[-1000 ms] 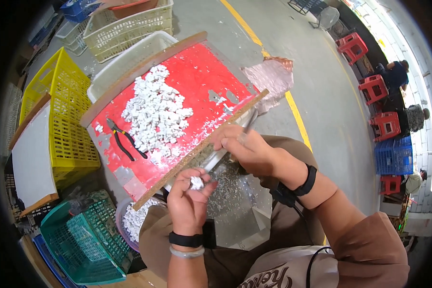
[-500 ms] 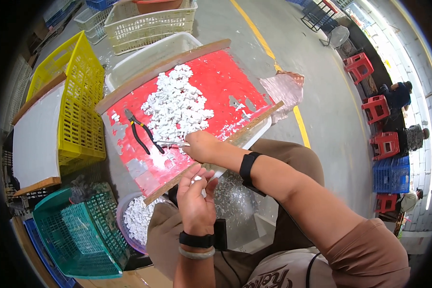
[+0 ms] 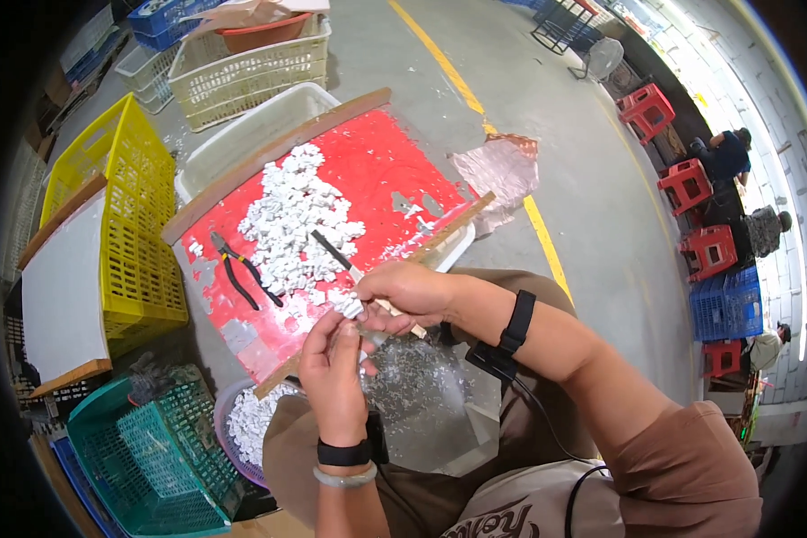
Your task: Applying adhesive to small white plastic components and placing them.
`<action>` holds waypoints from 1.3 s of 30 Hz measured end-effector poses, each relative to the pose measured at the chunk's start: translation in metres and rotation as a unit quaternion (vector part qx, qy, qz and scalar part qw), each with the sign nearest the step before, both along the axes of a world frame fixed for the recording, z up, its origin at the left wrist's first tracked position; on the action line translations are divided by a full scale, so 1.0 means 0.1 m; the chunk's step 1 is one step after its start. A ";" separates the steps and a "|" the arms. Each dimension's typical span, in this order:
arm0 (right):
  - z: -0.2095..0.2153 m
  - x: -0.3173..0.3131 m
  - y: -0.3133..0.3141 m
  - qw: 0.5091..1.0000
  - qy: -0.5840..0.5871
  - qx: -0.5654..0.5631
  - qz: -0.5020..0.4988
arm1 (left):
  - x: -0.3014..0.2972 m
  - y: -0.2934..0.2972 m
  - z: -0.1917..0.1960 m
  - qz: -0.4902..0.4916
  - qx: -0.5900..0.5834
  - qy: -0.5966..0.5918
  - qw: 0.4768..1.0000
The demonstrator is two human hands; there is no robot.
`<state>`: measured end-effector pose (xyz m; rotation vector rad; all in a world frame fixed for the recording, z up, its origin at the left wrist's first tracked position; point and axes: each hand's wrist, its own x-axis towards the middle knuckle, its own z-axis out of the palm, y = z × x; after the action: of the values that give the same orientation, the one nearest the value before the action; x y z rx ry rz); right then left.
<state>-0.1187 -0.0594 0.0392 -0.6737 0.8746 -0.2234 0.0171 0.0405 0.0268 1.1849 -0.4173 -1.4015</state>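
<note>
My left hand is closed in a pinch on a small white plastic piece, at the near edge of the red board. Another white bit shows among its lower fingers. Against that piece rest the fingers of my right hand, wrapped round a slim hand tool with a dark, narrow blade and a pale handle end. The blade points up and left over the board. Just beyond lies a heap of white pieces. Left of it are pliers with black and yellow handles.
A purple basin of white pieces stands by my left knee. Green and yellow crates are at left. Behind the board are a white tub and a cream crate. Red stools and other people line the right.
My left hand has risen to the board's edge, bringing the white piece up to my right hand. The tool has turned from pointing left to pointing up-left. The whole view has shifted slightly.
</note>
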 end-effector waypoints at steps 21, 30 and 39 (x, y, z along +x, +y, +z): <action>-0.04 -0.52 0.27 0.985 -0.113 -0.077 -0.109 | -0.14 -0.15 0.02 -0.013 0.171 0.195 0.966; -0.06 -0.50 0.29 0.979 -0.040 -0.158 -0.118 | -0.28 -0.09 -0.10 -0.085 0.014 0.024 0.996; -0.12 -0.45 0.34 0.966 0.018 -0.219 -0.136 | -0.35 -0.10 -0.09 -0.021 0.020 -0.041 0.999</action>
<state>-0.1638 -0.0252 0.0277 -0.9701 0.9625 -0.6671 -0.0176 0.0304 0.0179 1.2755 -0.4760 -1.4056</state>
